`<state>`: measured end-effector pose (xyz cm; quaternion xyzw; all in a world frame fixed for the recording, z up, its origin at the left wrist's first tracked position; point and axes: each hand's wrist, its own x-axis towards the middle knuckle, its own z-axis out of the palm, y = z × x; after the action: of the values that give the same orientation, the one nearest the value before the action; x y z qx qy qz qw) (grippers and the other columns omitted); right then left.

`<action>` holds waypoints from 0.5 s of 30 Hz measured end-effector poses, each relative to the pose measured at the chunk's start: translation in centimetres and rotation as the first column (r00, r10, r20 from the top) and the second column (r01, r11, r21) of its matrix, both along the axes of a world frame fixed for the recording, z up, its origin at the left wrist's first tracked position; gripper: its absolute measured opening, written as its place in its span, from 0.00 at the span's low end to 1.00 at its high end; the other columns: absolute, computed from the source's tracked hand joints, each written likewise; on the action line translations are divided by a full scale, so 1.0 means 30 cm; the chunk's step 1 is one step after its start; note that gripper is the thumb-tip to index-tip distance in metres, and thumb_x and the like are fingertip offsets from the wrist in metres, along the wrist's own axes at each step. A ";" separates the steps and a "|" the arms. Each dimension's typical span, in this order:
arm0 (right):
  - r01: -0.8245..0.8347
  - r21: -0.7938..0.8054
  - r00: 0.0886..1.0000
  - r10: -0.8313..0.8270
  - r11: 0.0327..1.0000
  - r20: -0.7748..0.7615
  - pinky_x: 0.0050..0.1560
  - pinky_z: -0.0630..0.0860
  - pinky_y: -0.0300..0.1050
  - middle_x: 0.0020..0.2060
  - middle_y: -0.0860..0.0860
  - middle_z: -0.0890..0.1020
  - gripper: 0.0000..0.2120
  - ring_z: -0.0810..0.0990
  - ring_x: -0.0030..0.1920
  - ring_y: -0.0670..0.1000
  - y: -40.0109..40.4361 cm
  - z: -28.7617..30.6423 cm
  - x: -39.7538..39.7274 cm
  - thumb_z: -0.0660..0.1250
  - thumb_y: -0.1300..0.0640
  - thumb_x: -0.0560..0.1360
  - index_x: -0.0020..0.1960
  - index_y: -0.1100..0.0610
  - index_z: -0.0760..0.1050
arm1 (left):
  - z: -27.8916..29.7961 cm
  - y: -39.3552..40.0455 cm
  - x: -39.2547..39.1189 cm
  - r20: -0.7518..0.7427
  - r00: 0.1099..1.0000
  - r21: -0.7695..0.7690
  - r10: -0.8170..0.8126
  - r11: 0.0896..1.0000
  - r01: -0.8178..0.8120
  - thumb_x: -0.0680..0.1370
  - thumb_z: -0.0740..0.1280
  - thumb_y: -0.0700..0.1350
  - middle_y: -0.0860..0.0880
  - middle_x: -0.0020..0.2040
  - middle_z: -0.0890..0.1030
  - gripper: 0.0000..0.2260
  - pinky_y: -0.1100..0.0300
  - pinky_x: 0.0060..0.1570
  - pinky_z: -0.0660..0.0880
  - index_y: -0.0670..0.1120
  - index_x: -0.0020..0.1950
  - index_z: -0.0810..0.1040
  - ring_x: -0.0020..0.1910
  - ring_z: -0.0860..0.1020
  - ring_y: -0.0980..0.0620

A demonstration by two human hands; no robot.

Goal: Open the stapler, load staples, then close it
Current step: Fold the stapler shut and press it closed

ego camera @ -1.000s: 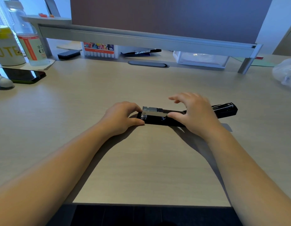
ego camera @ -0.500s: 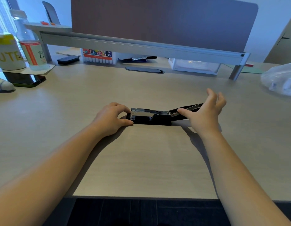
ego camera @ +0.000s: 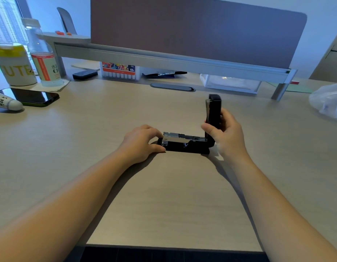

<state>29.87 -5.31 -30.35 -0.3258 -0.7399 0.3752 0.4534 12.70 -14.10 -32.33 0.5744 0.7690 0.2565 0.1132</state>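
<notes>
A black stapler (ego camera: 184,145) lies on the wooden desk (ego camera: 164,195) in the middle of the head view. Its silver staple channel (ego camera: 181,138) is exposed along the top of the base. The black top cover (ego camera: 213,112) stands upright at the right end, hinged to the base. My right hand (ego camera: 227,135) is wrapped around the lower part of that cover, thumb on its left side. My left hand (ego camera: 142,143) rests on the desk at the stapler's left end, thumb and fingertips pressing against the base. I cannot tell whether staples lie in the channel.
At the far left are a dark phone (ego camera: 33,96), a white tube (ego camera: 7,104), a clear bottle (ego camera: 44,59) and a white cup (ego camera: 15,66). A marker box (ego camera: 119,71) and a clear tray (ego camera: 231,83) sit under the grey shelf. A plastic bag (ego camera: 328,100) lies far right.
The stapler's cover lay flat to the right a second ago; my right hand has swung it up to vertical. My left hand has stayed at the base's left end.
</notes>
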 end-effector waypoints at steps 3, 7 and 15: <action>-0.096 0.164 0.983 0.067 0.982 0.173 0.46 0.69 0.41 0.47 0.50 0.77 0.19 0.73 0.49 0.52 -0.003 -0.004 -0.034 0.65 0.63 0.70 0.60 0.54 0.69 | -0.004 0.013 0.000 -0.018 1.000 -0.005 -0.012 1.000 0.012 0.70 0.67 0.50 0.47 0.62 0.74 0.17 0.48 0.63 0.66 0.49 0.58 0.74 0.63 0.68 0.46; -0.216 0.330 0.886 0.042 0.919 0.463 0.54 0.68 0.50 0.54 0.59 0.77 0.21 0.72 0.54 0.58 0.005 -0.018 -0.058 0.64 0.61 0.71 0.63 0.54 0.66 | -0.007 0.022 -0.005 -0.030 0.999 -0.007 -0.020 1.000 0.019 0.70 0.67 0.51 0.46 0.60 0.75 0.17 0.48 0.61 0.67 0.49 0.58 0.74 0.61 0.70 0.46; -0.160 0.141 0.859 0.068 0.977 0.508 0.54 0.67 0.46 0.55 0.53 0.74 0.26 0.71 0.55 0.52 0.004 -0.029 -0.032 0.69 0.55 0.69 0.64 0.55 0.64 | -0.011 0.025 -0.001 -0.003 1.000 -0.013 -0.027 1.000 0.027 0.71 0.67 0.49 0.46 0.64 0.73 0.21 0.49 0.64 0.66 0.48 0.63 0.70 0.64 0.68 0.47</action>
<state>28.90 -5.18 -31.23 -0.3253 -0.8806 0.2365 0.2506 12.68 -13.36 -32.67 0.5844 0.7631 0.2488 0.1192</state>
